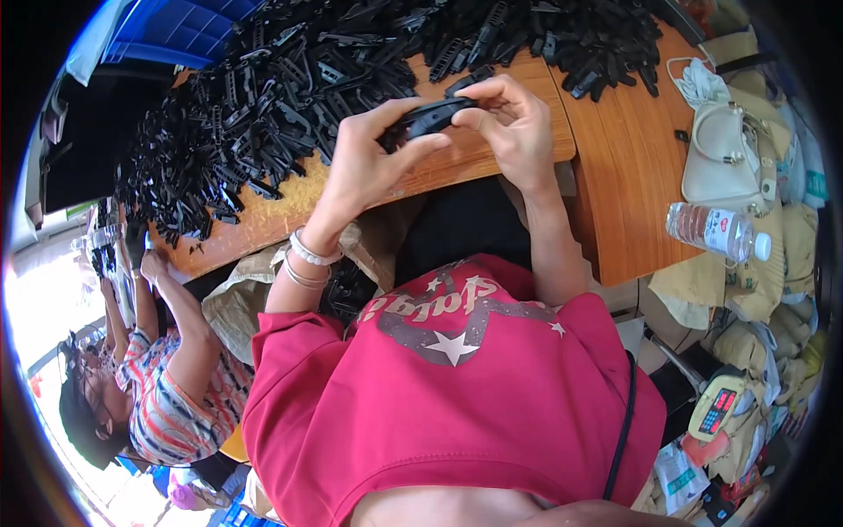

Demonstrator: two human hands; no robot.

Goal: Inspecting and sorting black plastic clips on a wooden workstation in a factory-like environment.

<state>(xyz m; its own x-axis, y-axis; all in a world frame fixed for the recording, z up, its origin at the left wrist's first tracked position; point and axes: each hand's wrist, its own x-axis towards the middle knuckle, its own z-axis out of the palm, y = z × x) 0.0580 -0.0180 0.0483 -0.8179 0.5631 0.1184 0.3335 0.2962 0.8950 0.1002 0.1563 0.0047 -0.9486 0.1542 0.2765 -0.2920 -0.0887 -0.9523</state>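
Note:
A dark, elongated black plastic part (pixel 430 119) is held between my two hands, just above the near edge of the wooden table (pixel 492 167). My left hand (pixel 371 151) grips its left end, thumb below and fingers above. At the other end, my right hand (pixel 516 132) pinches the part between thumb and fingertips. Behind my hands spreads a large heap of loose black plastic parts (pixel 294 97), some of them long and slotted. Finer detail of the held part is too small to make out.
A blue crate (pixel 180 35) stands at the far left. On the right are a white handbag (pixel 716 158), a clear plastic bottle (pixel 713 231), brown sacks (pixel 786 255) and a device with a lit display (pixel 717 408). Another person (pixel 189 378) works at the table's left end.

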